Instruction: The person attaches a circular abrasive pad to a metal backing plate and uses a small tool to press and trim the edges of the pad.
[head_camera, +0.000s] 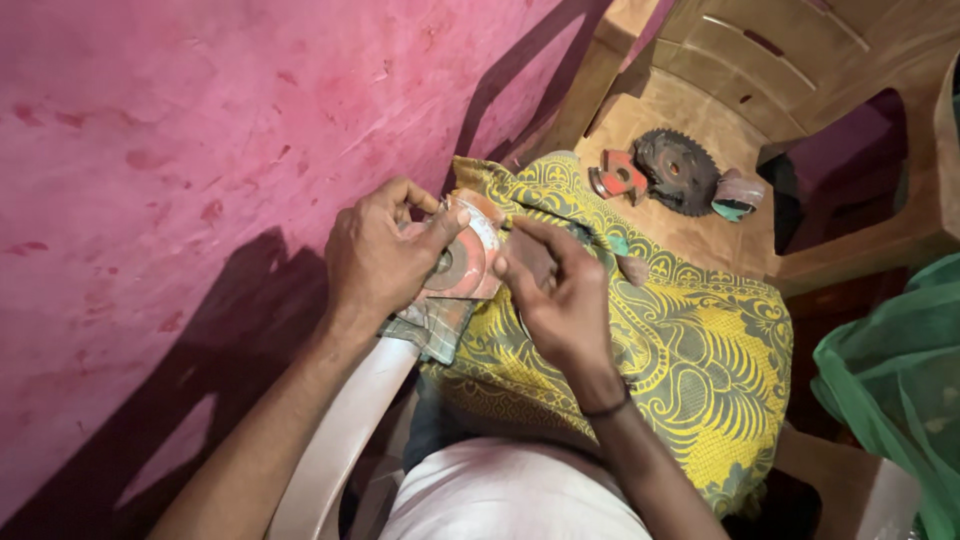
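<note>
A round reddish disc (462, 262) sat over the lap, above a yellow patterned cloth (690, 350); the left hand (375, 255) pinched its rim with thumb and fingers; the right hand (560, 290) closed fingertips on its edge; a toothed blade (680, 170) lay well apart on a brown plastic chair (720, 80).
</note>
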